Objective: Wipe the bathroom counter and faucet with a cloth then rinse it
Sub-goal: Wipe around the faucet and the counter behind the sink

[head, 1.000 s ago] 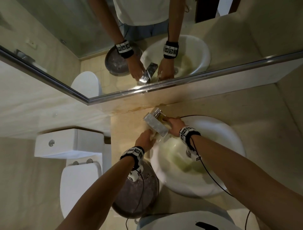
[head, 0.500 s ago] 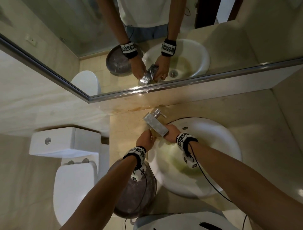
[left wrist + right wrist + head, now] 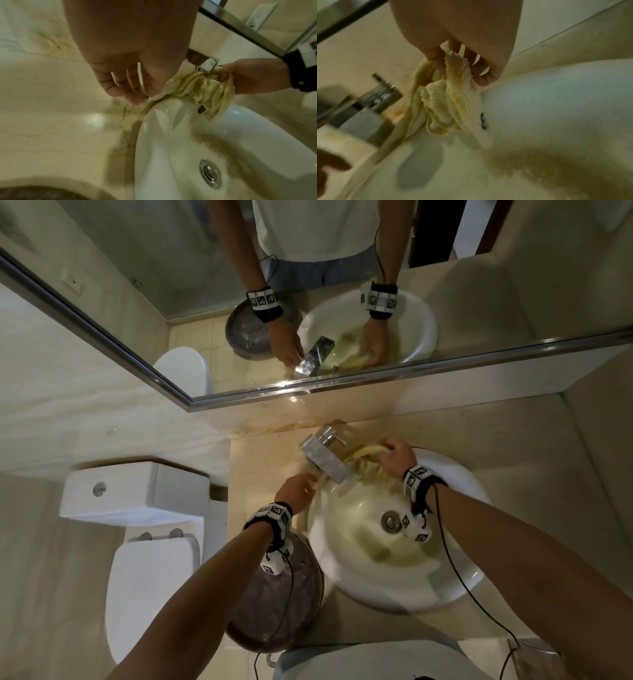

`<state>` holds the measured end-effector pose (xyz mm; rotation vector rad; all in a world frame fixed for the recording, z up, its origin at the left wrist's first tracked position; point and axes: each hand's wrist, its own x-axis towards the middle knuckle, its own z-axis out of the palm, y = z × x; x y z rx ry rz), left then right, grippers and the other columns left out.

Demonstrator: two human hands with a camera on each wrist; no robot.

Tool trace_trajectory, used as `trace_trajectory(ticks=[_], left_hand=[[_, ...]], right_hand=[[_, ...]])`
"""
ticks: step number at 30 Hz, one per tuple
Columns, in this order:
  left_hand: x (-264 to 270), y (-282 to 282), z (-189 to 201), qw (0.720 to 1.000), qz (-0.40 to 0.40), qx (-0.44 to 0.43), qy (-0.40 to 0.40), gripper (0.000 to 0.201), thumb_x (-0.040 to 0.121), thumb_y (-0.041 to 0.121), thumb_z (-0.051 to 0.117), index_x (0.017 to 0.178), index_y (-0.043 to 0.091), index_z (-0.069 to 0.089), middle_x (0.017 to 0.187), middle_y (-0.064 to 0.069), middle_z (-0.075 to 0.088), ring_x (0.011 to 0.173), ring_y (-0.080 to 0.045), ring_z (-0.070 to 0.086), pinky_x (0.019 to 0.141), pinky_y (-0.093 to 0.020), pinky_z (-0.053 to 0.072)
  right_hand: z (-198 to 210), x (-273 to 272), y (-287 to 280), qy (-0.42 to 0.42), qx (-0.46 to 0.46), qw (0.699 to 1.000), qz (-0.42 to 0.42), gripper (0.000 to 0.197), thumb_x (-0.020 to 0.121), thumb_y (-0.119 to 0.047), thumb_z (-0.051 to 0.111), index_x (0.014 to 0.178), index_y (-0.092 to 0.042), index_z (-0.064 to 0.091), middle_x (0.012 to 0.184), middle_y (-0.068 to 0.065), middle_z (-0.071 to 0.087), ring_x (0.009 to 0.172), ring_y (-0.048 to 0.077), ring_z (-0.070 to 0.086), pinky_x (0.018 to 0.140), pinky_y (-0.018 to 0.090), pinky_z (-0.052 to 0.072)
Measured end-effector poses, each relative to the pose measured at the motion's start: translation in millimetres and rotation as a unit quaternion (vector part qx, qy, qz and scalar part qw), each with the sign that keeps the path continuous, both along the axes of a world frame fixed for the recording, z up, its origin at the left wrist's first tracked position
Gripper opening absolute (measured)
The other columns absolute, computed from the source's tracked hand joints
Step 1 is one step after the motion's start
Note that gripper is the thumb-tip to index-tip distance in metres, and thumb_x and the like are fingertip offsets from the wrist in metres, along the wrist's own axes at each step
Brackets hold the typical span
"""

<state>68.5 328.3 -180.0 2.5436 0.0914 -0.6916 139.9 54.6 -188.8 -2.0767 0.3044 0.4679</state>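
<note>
Because the cloth (image 3: 197, 86) is soft, limp terry, it will sag and bunch wherever you take it, so judge it light but floppy, heavier if wet. Your right hand (image 3: 397, 457) grips one gathered end, fingers (image 3: 481, 73) curled round the folds, just behind the faucet (image 3: 325, 455). From there it drapes under the spout, over the sink (image 3: 154, 135) rim, toward your left hand (image 3: 296, 491). That hand's fingers hang nearly straight, their tips touching or lightly pinching the cloth's other edge beside the rim; which one, you cannot tell from the wrist view. Taking both ends in full fists should let you drag it taut round the slick metal. No brand or readable writing shows on cloth or faucet; your wrist bands carry only black-and-white marker patterns.
</note>
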Motion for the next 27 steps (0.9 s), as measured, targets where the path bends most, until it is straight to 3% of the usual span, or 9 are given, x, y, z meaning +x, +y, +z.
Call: trace_trajectory(ticks=[4,7,9,13,18,20,23,25,27], left_hand=[[18,7,12,0.998,0.044,0.027,-0.028,0.03,0.095,0.011,0.049,0.119,0.017,0.066,0.109,-0.007,0.07,0.097,-0.025,0.066,0.077,-0.029,0.048],[32,10,21,0.996,0.059,0.038,-0.054,0.032,0.095,0.01,0.046,0.119,0.017,0.066,0.111,-0.007,0.07,0.094,-0.026,0.066,0.079,-0.034,0.053],[39,10,25,0.994,0.059,0.039,-0.078,0.031,0.096,0.011,0.046,0.118,0.017,0.066,0.112,-0.006,0.07,0.096,-0.025,0.066,0.08,-0.036,0.054],[48,9,32,0.991,0.063,0.043,-0.111,0.024,0.096,0.015,0.048,0.106,0.016,0.07,0.109,-0.006,0.071,0.097,-0.028,0.066,0.08,-0.039,0.055],[51,12,42,0.977,0.119,0.071,-0.161,0.018,0.099,0.024,0.049,0.109,0.017,0.062,0.104,-0.002,0.068,0.084,-0.019,0.06,0.068,-0.03,0.045],[54,15,47,0.973,0.139,0.052,-0.176,0.024,0.099,0.029,0.051,0.118,0.017,0.058,0.108,-0.003,0.068,0.091,-0.022,0.065,0.072,-0.032,0.049],[60,21,50,0.977,0.122,-0.011,-0.175,0.05,0.097,0.038,0.057,0.14,0.017,0.046,0.126,-0.006,0.062,0.103,-0.025,0.063,0.083,-0.037,0.052],[67,22,50,0.977,0.114,-0.063,-0.171,0.065,0.093,0.038,0.063,0.149,0.019,0.037,0.139,-0.008,0.054,0.111,-0.026,0.059,0.092,-0.041,0.052],[75,21,49,0.974,0.113,-0.1,-0.17,0.066,0.091,0.034,0.067,0.149,0.021,0.038,0.141,-0.009,0.05,0.115,-0.025,0.055,0.098,-0.041,0.048]], right_hand=[[23,28,-31,-0.07,0.008,0.985,-0.157,0.023,0.083,-0.01,0.059,0.1,-0.019,0.071,0.098,0.003,0.07,0.089,0.022,0.064,0.078,0.029,0.052],[38,42,-38,-0.144,-0.011,0.97,-0.194,0.023,0.077,-0.016,0.055,0.093,-0.016,0.071,0.085,0.003,0.067,0.077,0.022,0.059,0.07,0.026,0.046],[47,48,-35,-0.159,-0.031,0.975,-0.154,0.028,0.077,-0.014,0.057,0.1,-0.012,0.073,0.089,0.006,0.07,0.077,0.023,0.06,0.071,0.025,0.045],[60,53,-12,-0.149,-0.057,0.987,0.003,0.028,0.076,-0.022,0.06,0.101,-0.02,0.074,0.093,0.004,0.072,0.083,0.024,0.065,0.073,0.029,0.053],[81,62,38,-0.211,-0.096,0.961,0.15,0.035,0.084,-0.016,0.056,0.116,-0.02,0.07,0.12,0.007,0.063,0.115,0.027,0.052,0.097,0.038,0.045],[88,63,58,-0.249,-0.097,0.947,0.18,0.038,0.086,-0.01,0.057,0.121,-0.021,0.069,0.125,0.005,0.062,0.12,0.027,0.048,0.104,0.04,0.041],[86,62,79,-0.271,-0.075,0.934,0.222,0.049,0.083,-0.002,0.054,0.125,-0.026,0.068,0.131,0.0,0.06,0.123,0.028,0.048,0.108,0.049,0.039],[81,58,90,-0.294,-0.074,0.916,0.264,0.056,0.081,0.001,0.051,0.125,-0.031,0.065,0.135,-0.007,0.058,0.124,0.025,0.049,0.105,0.053,0.041],[80,53,101,-0.333,-0.074,0.896,0.285,0.056,0.081,0.003,0.05,0.123,-0.031,0.064,0.133,-0.01,0.058,0.116,0.02,0.052,0.094,0.049,0.048]])
